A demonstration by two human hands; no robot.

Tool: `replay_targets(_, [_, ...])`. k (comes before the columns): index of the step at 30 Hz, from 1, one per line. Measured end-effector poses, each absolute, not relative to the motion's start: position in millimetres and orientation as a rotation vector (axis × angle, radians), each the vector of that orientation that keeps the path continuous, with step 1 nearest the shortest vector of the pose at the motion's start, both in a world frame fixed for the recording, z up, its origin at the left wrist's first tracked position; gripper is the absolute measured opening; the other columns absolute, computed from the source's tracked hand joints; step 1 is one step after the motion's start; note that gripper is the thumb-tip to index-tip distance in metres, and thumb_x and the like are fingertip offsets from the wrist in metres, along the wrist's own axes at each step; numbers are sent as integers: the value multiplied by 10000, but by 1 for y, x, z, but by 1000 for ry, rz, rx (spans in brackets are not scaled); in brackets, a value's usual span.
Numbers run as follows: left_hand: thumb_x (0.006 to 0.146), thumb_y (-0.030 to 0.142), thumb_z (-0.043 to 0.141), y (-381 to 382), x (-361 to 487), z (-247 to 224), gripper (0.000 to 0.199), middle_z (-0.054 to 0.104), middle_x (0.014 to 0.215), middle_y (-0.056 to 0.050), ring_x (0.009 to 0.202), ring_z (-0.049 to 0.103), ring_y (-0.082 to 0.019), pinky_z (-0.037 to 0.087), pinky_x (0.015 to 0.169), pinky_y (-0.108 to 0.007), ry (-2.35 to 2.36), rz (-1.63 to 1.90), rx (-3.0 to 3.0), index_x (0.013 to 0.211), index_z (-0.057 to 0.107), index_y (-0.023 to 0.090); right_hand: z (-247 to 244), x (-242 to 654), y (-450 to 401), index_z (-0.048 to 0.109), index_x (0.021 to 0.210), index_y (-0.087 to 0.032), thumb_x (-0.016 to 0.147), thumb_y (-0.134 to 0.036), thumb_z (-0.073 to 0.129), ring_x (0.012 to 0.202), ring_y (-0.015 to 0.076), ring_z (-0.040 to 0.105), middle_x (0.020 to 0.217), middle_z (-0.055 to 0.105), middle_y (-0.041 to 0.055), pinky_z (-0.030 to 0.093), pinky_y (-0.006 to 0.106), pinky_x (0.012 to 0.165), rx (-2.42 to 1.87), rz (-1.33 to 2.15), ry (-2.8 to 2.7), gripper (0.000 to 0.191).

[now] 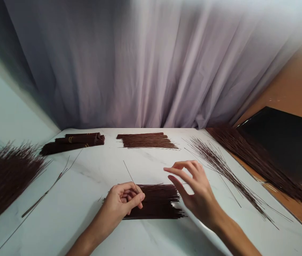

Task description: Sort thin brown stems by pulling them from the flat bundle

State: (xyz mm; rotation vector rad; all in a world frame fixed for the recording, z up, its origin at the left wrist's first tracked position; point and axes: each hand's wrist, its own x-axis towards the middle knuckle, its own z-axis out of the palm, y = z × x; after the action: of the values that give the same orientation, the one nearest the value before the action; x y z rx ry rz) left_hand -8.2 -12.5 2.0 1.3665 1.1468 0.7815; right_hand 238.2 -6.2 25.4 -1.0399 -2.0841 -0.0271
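Observation:
Between the thumb and fingers of my left hand (128,199) is pinched one thin dark brown stick (130,175), which slants up and to the left. Below both hands lies a flat layer of short dark brown sticks (161,202), its left part hidden by my left hand. My right hand (193,183) is raised over the right end of that layer, thumb and fingers apart, holding nothing.
Farther back lies another flat pile of sticks (145,140). Tied dark bundles (73,143) are at the back left. Long loose sticks lie at left (12,177) and right (225,170). A grey curtain (140,71) hangs behind the white table (68,199).

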Motion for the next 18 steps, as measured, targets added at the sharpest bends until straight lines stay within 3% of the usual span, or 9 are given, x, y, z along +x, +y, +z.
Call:
replay_targets(4, [824,495,747,-17,0,-10,355,672,627,-6,399,443,-64,361,385,-180,1106,768,1340,777,688,148,33,203,-22,540,1419,-230,1042,-127,408,998,222,533,1163,655,89,444,383,892,-846,-410,-2360,412])
replay_targets(7, [833,479,745,-18,1,-12,334,684,650,-9,405,474,-71,382,391,-183,1087,762,1341,806,695,150,32,194,-24,534,1417,-211,1027,-144,423,1052,244,525,1246,637,112,437,397,944,-939,-529,-2463,411])
replay_targets(13, [865,433,719,-15,0,-11,286,713,665,-19,368,472,-52,363,431,-198,1137,692,1353,839,695,149,16,212,-15,635,1123,-186,975,-83,478,996,267,518,1175,618,136,441,406,878,-1094,-500,-2430,239])
replay_targets(18, [915,423,673,-14,-3,-6,277,716,698,-14,402,458,-49,405,515,-233,1159,726,1373,867,706,152,6,219,-12,618,989,-194,941,8,414,1024,255,514,1171,618,96,418,406,923,-1144,-359,-2371,291])
